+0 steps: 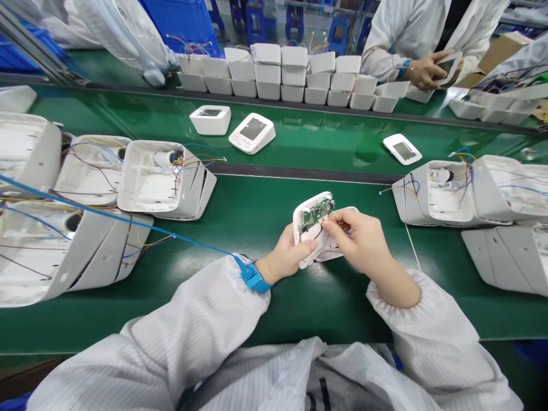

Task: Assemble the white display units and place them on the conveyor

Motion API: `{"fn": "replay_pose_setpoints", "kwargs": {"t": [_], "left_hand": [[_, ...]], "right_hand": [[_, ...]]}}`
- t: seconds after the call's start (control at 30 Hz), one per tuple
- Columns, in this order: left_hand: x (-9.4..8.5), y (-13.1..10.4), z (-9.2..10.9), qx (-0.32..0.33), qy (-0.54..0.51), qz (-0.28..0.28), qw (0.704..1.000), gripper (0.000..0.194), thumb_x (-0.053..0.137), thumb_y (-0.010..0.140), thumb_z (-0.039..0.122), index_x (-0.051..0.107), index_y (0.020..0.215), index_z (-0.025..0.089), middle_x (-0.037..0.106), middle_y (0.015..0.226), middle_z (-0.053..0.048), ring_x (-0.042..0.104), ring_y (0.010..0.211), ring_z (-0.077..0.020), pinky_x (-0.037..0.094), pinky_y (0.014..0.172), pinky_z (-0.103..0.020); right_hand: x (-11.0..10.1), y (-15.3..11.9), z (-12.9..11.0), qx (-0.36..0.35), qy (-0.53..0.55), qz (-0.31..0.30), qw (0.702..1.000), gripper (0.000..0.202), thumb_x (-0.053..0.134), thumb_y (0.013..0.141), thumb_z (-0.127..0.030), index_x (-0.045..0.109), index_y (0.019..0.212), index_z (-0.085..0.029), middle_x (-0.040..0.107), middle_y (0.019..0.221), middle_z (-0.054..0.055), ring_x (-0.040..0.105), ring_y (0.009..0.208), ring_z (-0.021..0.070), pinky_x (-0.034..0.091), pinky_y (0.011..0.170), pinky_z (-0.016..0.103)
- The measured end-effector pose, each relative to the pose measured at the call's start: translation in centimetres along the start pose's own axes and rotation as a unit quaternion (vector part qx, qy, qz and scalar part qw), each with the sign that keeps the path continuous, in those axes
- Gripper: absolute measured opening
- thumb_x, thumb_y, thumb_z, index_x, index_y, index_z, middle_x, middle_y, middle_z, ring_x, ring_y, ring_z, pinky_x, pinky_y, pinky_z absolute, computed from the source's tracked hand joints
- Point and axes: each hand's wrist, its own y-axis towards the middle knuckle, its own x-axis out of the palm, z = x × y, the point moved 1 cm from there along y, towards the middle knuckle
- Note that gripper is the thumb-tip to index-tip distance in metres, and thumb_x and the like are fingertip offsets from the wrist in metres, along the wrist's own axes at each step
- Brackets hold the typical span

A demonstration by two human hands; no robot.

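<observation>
My left hand [289, 251] is closed around the lower side of a white plastic housing half [297, 220], tilted up over the table. Inside that half sits a green circuit board [312, 216] with small parts on it. At the board's lower right edge my right hand [362, 240] pinches with thumb and forefinger; whatever lies between the fingertips is too small to make out. Another white shell part [351, 211] is just behind my right fingers, mostly covered by them. A blue wrist strap [254, 277] with a cord is around my left wrist.
White shells with loose wires stand at the left [149, 177] and right [449, 194]. Finished-looking white display units [252, 132] lie on the green bench [317, 154] beyond a dark rail. Stacked white shells [293, 74] line the back. Across the bench, a person's hands [423, 71] hold a unit.
</observation>
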Motion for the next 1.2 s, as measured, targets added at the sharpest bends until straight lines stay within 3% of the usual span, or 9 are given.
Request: {"fn": "replay_pose_setpoints", "kwargs": {"t": [0.47,0.7,0.8,0.9,0.97,1.2], "left_hand": [[-0.4,0.5,0.5,0.008,0.07,-0.026,0.997,0.042,0.07,0.076,0.048,0.066,0.101,0.015,0.067,0.096,-0.007,0.06,0.097,-0.0259,0.048,0.092,-0.041],[-0.4,0.5,1.1,-0.034,-0.001,-0.037,0.999,0.046,0.074,0.071,0.043,0.067,0.107,0.015,0.07,0.102,-0.008,0.064,0.095,-0.0259,0.05,0.088,-0.038],[-0.1,0.3,1.3,-0.061,-0.054,-0.031,0.996,0.046,0.075,0.069,0.039,0.068,0.108,0.015,0.072,0.101,-0.009,0.066,0.093,-0.0261,0.051,0.087,-0.039],[0.4,0.1,1.6,-0.077,-0.097,-0.061,0.99,0.047,0.075,0.07,0.037,0.067,0.112,0.015,0.073,0.098,-0.009,0.068,0.091,-0.0264,0.053,0.088,-0.04],[0.6,0.1,1.7,-0.079,-0.109,-0.075,0.988,0.048,0.074,0.071,0.036,0.066,0.113,0.015,0.073,0.098,-0.01,0.069,0.091,-0.027,0.053,0.088,-0.04],[0.6,0.1,1.6,-0.092,-0.11,-0.062,0.988,0.058,0.075,0.067,0.039,0.064,0.119,0.014,0.073,0.104,-0.012,0.069,0.095,-0.0309,0.053,0.091,-0.046]], "right_hand": [[-0.4,0.0,0.5,-0.037,-0.097,0.016,0.994,0.015,0.059,0.091,-0.029,0.064,0.08,-0.02,0.07,0.074,0.0,0.062,0.067,0.0154,0.041,0.062,0.027],[0.1,0.2,0.9,-0.103,-0.1,0.098,0.985,0.018,0.059,0.093,-0.032,0.062,0.079,-0.021,0.068,0.071,0.001,0.061,0.066,0.0155,0.044,0.063,0.029],[-0.1,0.7,1.5,-0.142,-0.073,0.151,0.975,0.021,0.066,0.088,-0.039,0.063,0.097,-0.02,0.071,0.095,0.008,0.066,0.089,0.0217,0.052,0.077,0.034],[-0.2,1.1,2.0,-0.194,-0.042,0.113,0.973,0.041,0.062,0.09,-0.041,0.056,0.126,-0.02,0.063,0.127,0.013,0.06,0.116,0.0265,0.051,0.095,0.042],[-0.2,1.1,2.3,-0.201,-0.031,0.08,0.976,0.042,0.057,0.094,-0.038,0.054,0.132,-0.023,0.064,0.129,0.011,0.062,0.116,0.0254,0.052,0.097,0.043],[0.4,0.4,2.0,-0.125,-0.052,0.087,0.987,0.038,0.056,0.093,-0.041,0.062,0.126,-0.024,0.069,0.122,0.01,0.065,0.112,0.0269,0.052,0.097,0.044]]}}
